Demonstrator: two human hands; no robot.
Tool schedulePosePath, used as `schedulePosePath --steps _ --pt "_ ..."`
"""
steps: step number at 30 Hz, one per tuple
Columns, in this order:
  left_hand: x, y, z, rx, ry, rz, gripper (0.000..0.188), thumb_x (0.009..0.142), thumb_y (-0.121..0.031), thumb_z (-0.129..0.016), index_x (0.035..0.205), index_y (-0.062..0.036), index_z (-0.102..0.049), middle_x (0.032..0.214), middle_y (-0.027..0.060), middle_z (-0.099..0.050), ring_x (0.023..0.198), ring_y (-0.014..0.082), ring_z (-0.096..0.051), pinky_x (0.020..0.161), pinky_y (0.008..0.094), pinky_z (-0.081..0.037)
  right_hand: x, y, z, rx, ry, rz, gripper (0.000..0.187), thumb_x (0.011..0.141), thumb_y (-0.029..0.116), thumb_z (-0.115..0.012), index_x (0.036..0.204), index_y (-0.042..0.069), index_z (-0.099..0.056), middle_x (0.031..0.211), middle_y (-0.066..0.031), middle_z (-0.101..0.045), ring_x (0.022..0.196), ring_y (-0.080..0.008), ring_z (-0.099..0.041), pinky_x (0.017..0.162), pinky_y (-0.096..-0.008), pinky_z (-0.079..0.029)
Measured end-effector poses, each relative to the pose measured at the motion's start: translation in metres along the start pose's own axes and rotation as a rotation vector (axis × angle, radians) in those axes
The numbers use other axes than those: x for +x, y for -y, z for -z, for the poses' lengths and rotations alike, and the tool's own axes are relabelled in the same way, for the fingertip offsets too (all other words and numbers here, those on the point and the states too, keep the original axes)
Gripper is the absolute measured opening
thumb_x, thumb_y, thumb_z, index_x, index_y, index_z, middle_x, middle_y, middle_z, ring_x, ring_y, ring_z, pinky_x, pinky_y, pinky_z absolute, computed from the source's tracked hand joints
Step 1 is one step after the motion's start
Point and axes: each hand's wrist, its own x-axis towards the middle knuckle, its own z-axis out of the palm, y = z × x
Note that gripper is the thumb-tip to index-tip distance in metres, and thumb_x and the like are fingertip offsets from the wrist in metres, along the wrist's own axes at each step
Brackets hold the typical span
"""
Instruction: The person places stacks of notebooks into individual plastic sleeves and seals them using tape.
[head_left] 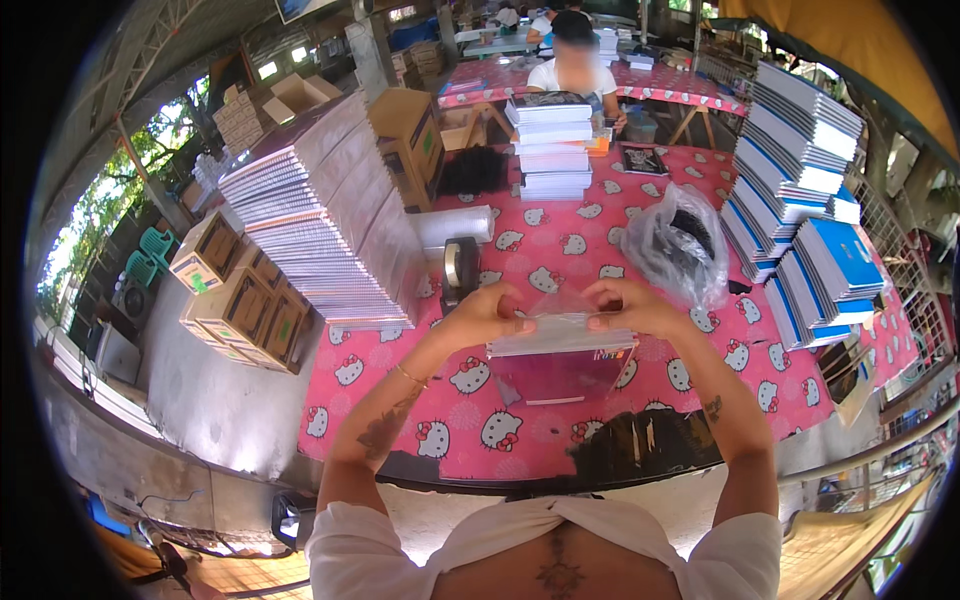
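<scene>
Close in front of me, a bundle of purple-covered notebooks [560,378] stands on edge on the pink table, wrapped in clear plastic. The loose plastic [558,303] gathers along its top edge. My left hand [490,316] grips the top left of this wrapping, fingers bent and thumb pressed on it. At the top right, my right hand [636,308] pinches the wrapping in the same way. The fingertips are partly hidden behind the plastic. Just beyond my left hand stands a roll of tape [461,268].
A tall notebook stack [335,225] rises at left, beside a clear plastic roll [456,226]. Blue-and-white notebook stacks [785,180] stand at right, near a crumpled plastic bag [680,245]. Another person [572,75] sits behind the middle stack [554,150]. Cardboard boxes [240,310] lie on the left floor.
</scene>
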Motion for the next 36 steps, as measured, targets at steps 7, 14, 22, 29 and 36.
schedulePosePath --steps 7,14,22,29,36 --pt "0.073 0.006 0.001 -0.353 0.369 0.034 0.034 0.09 -0.032 -0.07 0.108 -0.0034 -0.067 0.092 0.0038 -0.069 0.083 0.0114 -0.064 0.072 0.0233 -0.048 0.0 -0.005 -0.013 0.25 -0.066 -0.106 0.05 0.081 0.026 -0.081 0.121 0.003 -0.062 0.099 -0.0069 -0.067 0.091 -0.0134 -0.061 0.08 -0.0289 -0.048" --pt "0.037 0.158 0.035 0.349 -0.614 0.144 0.026 0.088 -0.027 -0.071 0.104 -0.0065 -0.069 0.094 0.0084 -0.072 0.081 0.0185 -0.07 0.069 0.0343 -0.055 -0.005 0.0 -0.019 0.207 -0.143 -0.105 0.045 0.084 0.025 -0.078 0.119 0.0 -0.063 0.093 -0.0071 -0.068 0.086 -0.0133 -0.062 0.077 -0.0294 -0.048" --pt "0.017 0.229 -0.002 -0.857 -0.588 0.645 0.02 0.083 -0.024 -0.077 0.092 -0.0076 -0.069 0.079 -0.0015 -0.063 0.061 0.0102 -0.05 0.063 0.0288 -0.05 -0.009 0.004 -0.019 0.179 -0.194 -0.141 0.047 0.085 0.024 -0.076 0.122 -0.001 -0.061 0.094 -0.0076 -0.068 0.085 -0.0137 -0.063 0.077 -0.0283 -0.049" --pt "-0.02 0.275 -0.051 -1.198 -0.87 0.284 0.013 0.087 -0.019 -0.068 0.094 -0.0068 -0.069 0.082 0.0023 -0.068 0.065 0.0158 -0.063 0.057 0.0337 -0.05 -0.001 0.02 -0.027 0.205 -0.172 -0.159 0.046 0.086 0.02 -0.076 0.123 -0.001 -0.06 0.094 -0.0066 -0.068 0.085 -0.0134 -0.063 0.077 -0.028 -0.049" --pt "0.006 0.06 0.062 0.687 -0.328 0.064 0.018 0.084 -0.025 -0.066 0.084 -0.0078 -0.071 0.08 0.0139 -0.071 0.072 0.0307 -0.07 0.064 0.0447 -0.053 -0.01 0.018 -0.024 0.16 -0.234 -0.153 0.047 0.086 0.02 -0.076 0.125 0.0 -0.059 0.093 -0.0083 -0.069 0.085 -0.0137 -0.064 0.075 -0.0284 -0.049"
